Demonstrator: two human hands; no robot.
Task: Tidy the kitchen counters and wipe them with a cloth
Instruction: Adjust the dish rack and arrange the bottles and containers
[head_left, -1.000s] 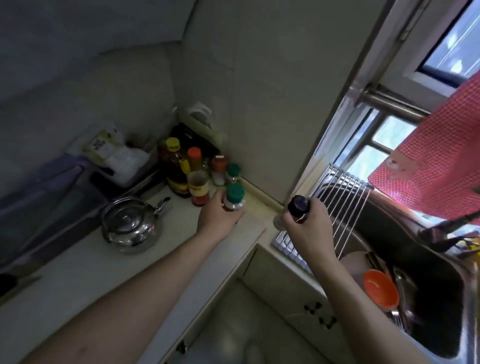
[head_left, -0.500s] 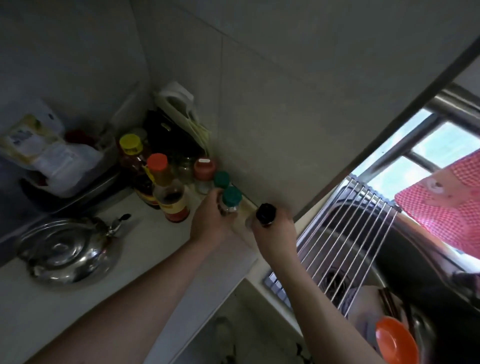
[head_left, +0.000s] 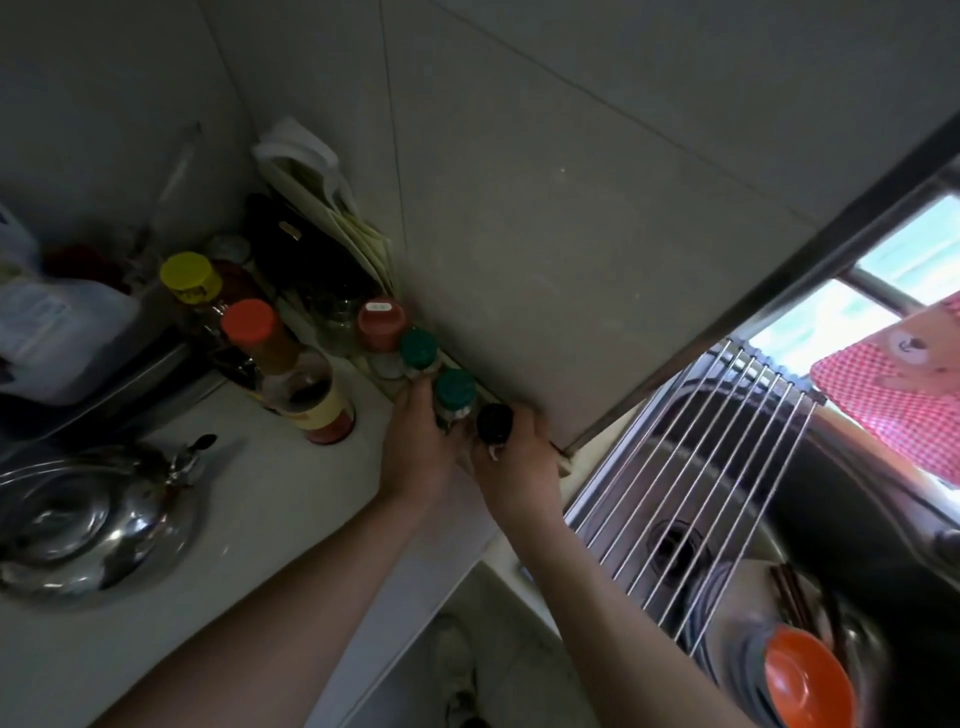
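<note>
My left hand (head_left: 418, 449) grips a small green-capped jar (head_left: 453, 392) standing on the white counter (head_left: 260, 499) against the tiled wall. Right beside it, my right hand (head_left: 519, 462) holds a black-capped bottle (head_left: 494, 422), also close to the wall. A second green-capped jar (head_left: 418, 349) and a red-capped jar (head_left: 381, 325) stand in a row just behind them. No cloth for wiping is in sight.
An orange-capped bottle (head_left: 291, 369) and a yellow-capped bottle (head_left: 192, 278) stand in the corner. A steel kettle (head_left: 88, 525) sits at the left. A wire rack (head_left: 696, 467) lies over the sink (head_left: 862, 519), with an orange bowl (head_left: 808, 686) in it. A red checked cloth (head_left: 904, 395) hangs by the window.
My right hand has carried the black-capped bottle left from the sink rack to the wall, beside the green-capped jar. My left hand pushed that jar back toward the wall.
</note>
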